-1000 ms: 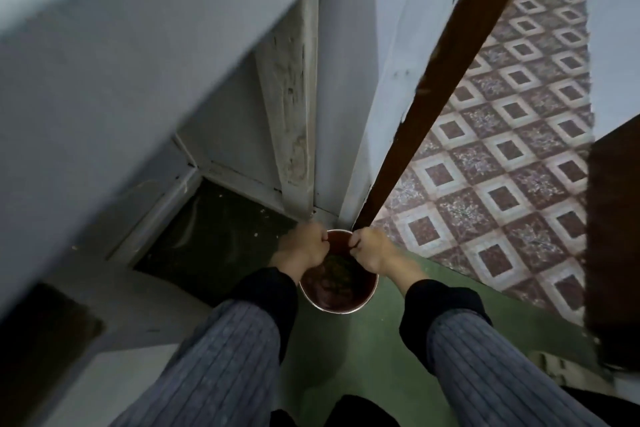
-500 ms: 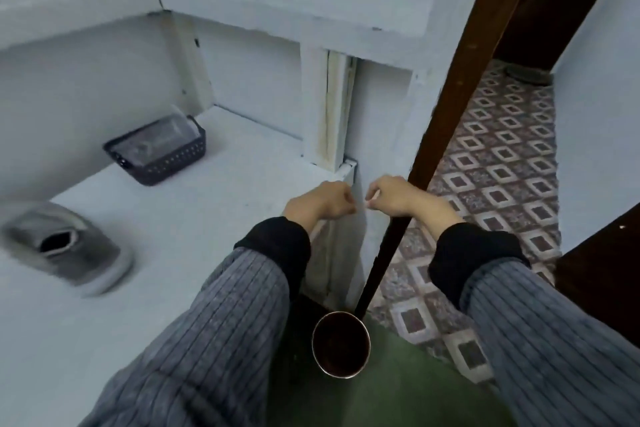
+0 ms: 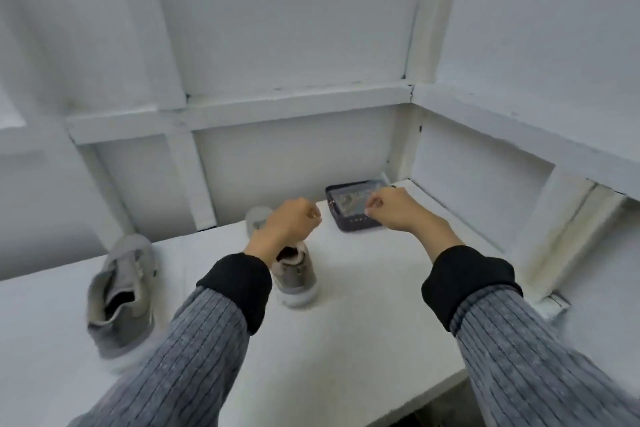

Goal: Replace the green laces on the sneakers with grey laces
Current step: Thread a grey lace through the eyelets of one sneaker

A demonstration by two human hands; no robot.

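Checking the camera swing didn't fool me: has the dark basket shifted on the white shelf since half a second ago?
Cannot tell. The dark basket sits by the shelf's back wall in both views, but the head turned, so the framing differs.

Domestic interior, likely a home storage nook. White-painted wooden framed walls (image 3: 294, 28) beyond both hands; white painted ledge (image 3: 363, 305) beneath them. Grey fabric sneakers (image 3: 121, 291) left of the hands, dark slotted plastic basket (image 3: 356, 222) behind the right hand.
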